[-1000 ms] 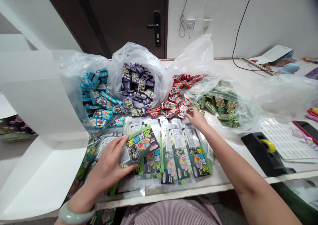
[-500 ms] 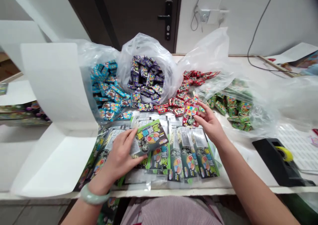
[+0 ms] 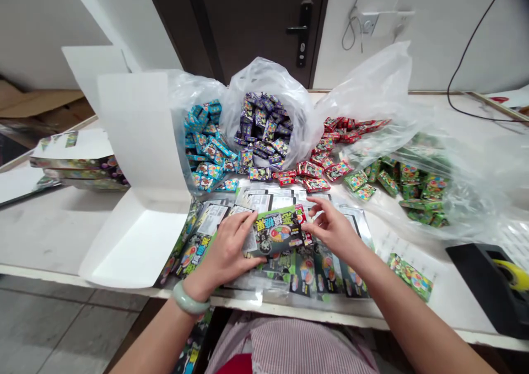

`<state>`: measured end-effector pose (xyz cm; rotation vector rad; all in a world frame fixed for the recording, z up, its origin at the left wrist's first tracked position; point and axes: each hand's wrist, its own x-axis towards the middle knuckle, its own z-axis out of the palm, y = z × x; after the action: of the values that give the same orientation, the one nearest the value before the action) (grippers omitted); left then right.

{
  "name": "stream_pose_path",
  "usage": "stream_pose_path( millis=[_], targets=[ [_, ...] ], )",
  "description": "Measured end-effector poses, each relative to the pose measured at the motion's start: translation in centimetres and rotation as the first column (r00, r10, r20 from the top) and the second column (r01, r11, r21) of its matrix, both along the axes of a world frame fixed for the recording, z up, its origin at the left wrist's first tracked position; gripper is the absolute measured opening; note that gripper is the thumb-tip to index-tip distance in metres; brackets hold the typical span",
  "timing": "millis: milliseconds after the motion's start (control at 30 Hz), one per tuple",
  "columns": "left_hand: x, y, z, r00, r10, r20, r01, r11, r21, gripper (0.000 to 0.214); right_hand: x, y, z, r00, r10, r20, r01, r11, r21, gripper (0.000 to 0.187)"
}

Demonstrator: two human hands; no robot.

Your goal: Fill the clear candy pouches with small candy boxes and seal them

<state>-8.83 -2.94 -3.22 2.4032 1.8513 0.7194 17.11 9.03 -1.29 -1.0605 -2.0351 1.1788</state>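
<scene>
Head view: clear plastic bags (image 3: 268,76) of candy boxes (image 3: 258,129) crowd a white worktable (image 3: 53,236). At the table's front edge, the left hand (image 3: 225,247) clasps a black-and-green packet (image 3: 275,232) with curled fingers (image 3: 242,222), the right hand (image 3: 330,231) pinching its edge; the yellow lettering (image 3: 270,218) is illegible.

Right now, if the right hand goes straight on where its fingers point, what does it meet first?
Probably the small red box at the edge of the green pouch, just ahead of the right hand; depth is hard to judge.
</scene>
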Motion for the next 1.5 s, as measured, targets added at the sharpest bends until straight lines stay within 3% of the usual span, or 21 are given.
stream_pose_path(
  millis=[67, 133, 200, 267, 333, 433, 533, 633, 767, 900, 1000, 1100, 1167, 1200, 1233, 1300, 1367, 1433, 1500],
  targets=[
    [0.1, -0.2, -0.1, 0.999, 0.035, 0.031, -0.035, 0.999, -0.019, 0.098, -0.6, -0.7, -0.4, 0.999, -0.048, 0.015, 0.045, 0.988, 0.149, 0.035],
    [0.1, -0.4, 0.0, 0.998, 0.046, 0.053, -0.044, 0.999, -0.03, 0.099, -1.1, -1.4, -0.4, 0.997, 0.063, 0.045, -0.071, 0.974, 0.217, 0.03],
    [-0.3, -0.6, 0.1, 0.997, 0.047, 0.067, -0.045, 0.999, -0.028, 0.101, -1.4, -1.2, -0.1, 0.969, 0.238, 0.07, -0.247, 0.952, 0.182, 0.039],
    [-0.9, -0.9, 0.3, 0.994, 0.075, 0.082, -0.073, 0.997, -0.025, 0.101, -2.1, 0.4, 0.4, 0.938, 0.339, 0.068, -0.345, 0.929, 0.135, 0.045],
    [-1.6, -1.4, 0.3, 0.988, 0.124, 0.093, -0.122, 0.992, -0.017, 0.101, -3.6, 3.3, 0.9, 0.961, 0.263, 0.088, -0.274, 0.947, 0.166, 0.044],
    [-2.6, -2.2, 0.2, 0.981, 0.166, 0.103, -0.166, 0.986, -0.008, 0.101, -8.0, 8.5, 0.9, 0.963, -0.009, 0.269, -0.082, 0.943, 0.324, 0.035],
    [-3.1, -3.0, 0.0, 0.978, 0.175, 0.115, -0.173, 0.984, -0.034, 0.105, -13.8, 12.0, 0.2, 0.915, 0.019, 0.403, -0.175, 0.919, 0.353, 0.022],
    [-3.5, -3.6, -0.4, 0.973, 0.196, 0.122, -0.19, 0.98, -0.058, 0.106, -18.9, 13.3, -0.7, 0.872, 0.057, 0.486, -0.245, 0.911, 0.333, 0.024],
    [-4.2, -4.0, -0.8, 0.969, 0.212, 0.128, -0.206, 0.977, -0.057, 0.105, -21.7, 13.9, -0.9, 0.842, 0.042, 0.538, -0.224, 0.935, 0.277, 0.03],
    [-4.7, -4.0, -1.0, 0.963, 0.234, 0.133, -0.229, 0.972, -0.051, 0.101, -19.7, 13.9, 0.4, 0.886, 0.056, 0.461, -0.162, 0.967, 0.194, 0.014],
    [-4.9, -3.9, -1.2, 0.95, 0.282, 0.133, -0.283, 0.959, -0.007, 0.098, -16.0, 12.3, 1.7, 0.945, 0.088, 0.314, -0.129, 0.985, 0.114, 0.037],
    [-4.9, -3.8, -1.3, 0.945, 0.297, 0.135, -0.302, 0.953, 0.021, 0.096, -11.8, 9.7, 2.5, 0.988, 0.146, -0.047, -0.15, 0.983, -0.105, 0.069],
    [-4.8, -3.6, -1.4, 0.948, 0.291, 0.128, -0.295, 0.955, 0.016, 0.096, -9.1, 8.0, 3.0, 0.964, 0.145, -0.221, -0.189, 0.963, -0.193, 0.073],
    [-4.8, -3.6, -1.4, 0.95, 0.288, 0.122, -0.292, 0.956, 0.013, 0.097, -8.0, 7.2, 3.2, 0.965, 0.147, -0.217, -0.186, 0.967, -0.176, 0.07],
    [-4.8, -3.6, -1.3, 0.951, 0.288, 0.115, -0.291, 0.957, 0.011, 0.097, -6.9, 6.6, 3.4, 0.976, 0.147, -0.158, -0.167, 0.979, -0.118, 0.066],
    [-4.8, -3.6, -1.3, 0.95, 0.296, 0.101, -0.299, 0.954, 0.019, 0.096, -5.4, 5.4, 3.7, 0.987, 0.119, 0.109, -0.129, 0.987, 0.093, 0.059],
    [-4.8, -3.6, -1.3, 0.948, 0.304, 0.096, -0.308, 0.951, 0.034, 0.095, -4.7, 4.4, 3.6, 0.889, 0.04, 0.455, -0.186, 0.941, 0.281, 0.056],
    [-4.7, -3.6, -1.3, 0.947, 0.305, 0.099, -0.311, 0.95, 0.041, 0.094, -4.7, 3.4, 3.1, 0.735, 0.003, 0.678, -0.284, 0.909, 0.304, 0.057],
    [-4.6, -3.7, -1.3, 0.948, 0.299, 0.106, -0.304, 0.952, 0.039, 0.092, -4.8, 2.8, 2.4, 0.702, 0.109, 0.704, -0.341, 0.919, 0.198, 0.061]
  ],
)
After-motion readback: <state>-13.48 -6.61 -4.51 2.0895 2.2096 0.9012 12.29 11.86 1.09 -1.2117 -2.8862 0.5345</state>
